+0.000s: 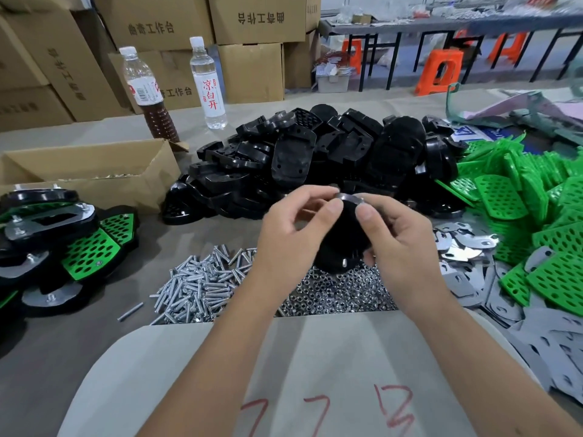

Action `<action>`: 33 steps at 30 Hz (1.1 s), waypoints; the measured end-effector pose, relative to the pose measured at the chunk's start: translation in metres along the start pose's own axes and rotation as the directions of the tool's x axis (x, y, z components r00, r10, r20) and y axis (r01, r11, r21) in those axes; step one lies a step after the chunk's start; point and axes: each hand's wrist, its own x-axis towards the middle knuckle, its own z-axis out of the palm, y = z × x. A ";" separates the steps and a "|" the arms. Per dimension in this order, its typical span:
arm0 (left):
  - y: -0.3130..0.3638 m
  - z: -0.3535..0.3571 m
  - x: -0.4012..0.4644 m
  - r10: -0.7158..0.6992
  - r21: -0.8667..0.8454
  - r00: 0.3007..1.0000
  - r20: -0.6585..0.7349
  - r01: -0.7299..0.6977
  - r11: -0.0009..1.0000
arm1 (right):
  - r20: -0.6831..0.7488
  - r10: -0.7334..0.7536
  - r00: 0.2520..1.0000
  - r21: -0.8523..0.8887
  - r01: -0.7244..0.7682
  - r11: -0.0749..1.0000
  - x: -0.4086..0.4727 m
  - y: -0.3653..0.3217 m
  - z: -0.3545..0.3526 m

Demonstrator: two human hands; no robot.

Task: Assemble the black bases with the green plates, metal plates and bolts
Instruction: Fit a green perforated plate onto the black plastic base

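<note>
A black base (342,244) stands on edge between my two hands, above the heaps of bolts and nuts. My left hand (293,231) and my right hand (400,238) both grip it, thumbs pressed near its top edge, where a metal plate (350,197) shows. A bolt head (344,263) sticks out low on the base. Behind lies a big pile of black bases (315,159). Green plates (520,200) are heaped at the right, loose metal plates (467,250) beside them. Bolts (202,282) and nuts (340,291) lie in front.
Finished assemblies (63,244) are stacked at the left. An open cardboard box (94,175) stands behind them, with two bottles (208,80) and stacked cartons farther back. Grey sheets (536,339) lie at the right front. My lap fills the bottom.
</note>
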 end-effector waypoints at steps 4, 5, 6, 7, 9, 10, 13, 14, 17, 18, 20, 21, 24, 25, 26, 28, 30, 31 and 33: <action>-0.010 0.008 -0.006 -0.003 -0.089 0.998 -0.059 -0.002 0.996 | 0.147 0.063 0.987 0.039 -0.070 0.997 -0.001 0.002 0.000; -0.013 0.009 -0.008 -0.051 -0.154 0.994 -0.094 0.036 0.987 | 0.197 0.075 0.978 0.060 -0.089 0.994 -0.002 0.002 0.001; -0.015 0.010 -0.010 -0.103 -0.220 0.988 -0.112 0.076 0.972 | 0.238 0.093 0.967 0.084 -0.115 0.990 -0.002 0.002 0.002; -0.016 0.010 -0.011 -0.145 -0.276 0.982 -0.119 0.107 0.955 | 0.264 0.117 0.957 0.111 -0.150 0.982 -0.003 0.002 0.003; -0.015 0.012 -0.012 -0.171 -0.319 0.977 -0.126 0.124 0.940 | 0.284 0.161 0.945 0.165 -0.213 0.963 -0.005 0.003 0.005; -0.015 0.012 -0.012 -0.169 -0.321 0.977 -0.129 0.120 0.939 | 0.288 0.176 0.941 0.187 -0.236 0.954 -0.005 0.004 0.006; -0.013 0.013 -0.012 -0.175 -0.327 0.977 -0.125 0.127 0.937 | 0.277 0.230 0.933 0.230 -0.297 0.927 -0.008 0.003 0.007; -0.014 0.013 -0.012 -0.181 -0.328 0.976 -0.124 0.132 0.936 | 0.270 0.245 0.931 0.238 -0.311 0.920 -0.009 0.002 0.007; -0.013 0.013 -0.012 -0.189 -0.322 0.975 -0.119 0.142 0.936 | 0.272 0.271 0.923 0.251 -0.340 0.906 -0.010 0.001 0.005; -0.013 0.013 -0.012 -0.186 -0.320 0.976 -0.112 0.142 0.937 | 0.280 0.271 0.921 0.254 -0.343 0.904 -0.010 0.001 0.005; -0.013 0.013 -0.012 -0.184 -0.318 0.977 -0.105 0.143 0.937 | 0.285 0.262 0.922 0.260 -0.337 0.905 -0.010 0.001 0.005; -0.013 0.013 -0.013 -0.186 -0.319 0.977 -0.106 0.144 0.937 | 0.282 0.257 0.924 0.265 -0.333 0.905 -0.010 0.001 0.005; -0.013 0.014 -0.014 -0.190 -0.314 0.975 -0.117 0.146 0.938 | 0.269 0.243 0.932 0.271 -0.316 0.909 -0.010 0.000 0.006; -0.014 0.014 -0.014 -0.193 -0.313 0.973 -0.124 0.146 0.938 | 0.265 0.241 0.934 0.273 -0.312 0.910 -0.010 0.000 0.007; -0.014 0.014 -0.014 -0.196 -0.315 0.972 -0.129 0.148 0.937 | 0.261 0.241 0.935 0.276 -0.312 0.909 -0.010 -0.001 0.007; -0.013 0.014 -0.015 -0.208 -0.334 0.970 -0.128 0.156 0.929 | 0.264 0.259 0.929 0.291 -0.333 0.897 -0.010 0.000 0.006; -0.011 0.015 -0.015 -0.228 -0.365 0.967 -0.117 0.172 0.915 | 0.274 0.274 0.922 0.298 -0.352 0.887 -0.010 -0.001 0.005; -0.011 0.015 -0.015 -0.239 -0.375 0.965 -0.110 0.182 0.909 | 0.279 0.282 0.918 0.298 -0.362 0.883 -0.010 -0.002 0.005; -0.010 0.015 -0.016 -0.252 -0.390 0.963 -0.097 0.197 0.900 | 0.282 0.298 0.912 0.296 -0.378 0.877 -0.010 -0.003 0.004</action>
